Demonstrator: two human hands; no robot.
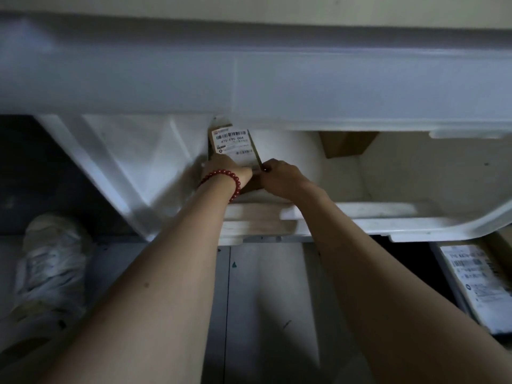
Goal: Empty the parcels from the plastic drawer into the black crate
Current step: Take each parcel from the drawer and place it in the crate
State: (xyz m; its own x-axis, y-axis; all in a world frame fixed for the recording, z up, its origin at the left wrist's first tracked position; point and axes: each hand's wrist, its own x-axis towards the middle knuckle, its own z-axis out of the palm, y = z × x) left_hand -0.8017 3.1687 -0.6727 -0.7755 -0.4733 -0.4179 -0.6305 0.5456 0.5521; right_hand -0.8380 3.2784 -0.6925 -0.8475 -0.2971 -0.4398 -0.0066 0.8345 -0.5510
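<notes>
Your left hand and right hand are gripping 1 parcel in the plastic drawer. Next, you are probably lifting it rightward into the black crate.

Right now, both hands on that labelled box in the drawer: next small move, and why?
Probably lift the labelled parcel over the front rim of the drawer, toward the black crate at lower right. The left hand and right hand both grip its near end.
</notes>
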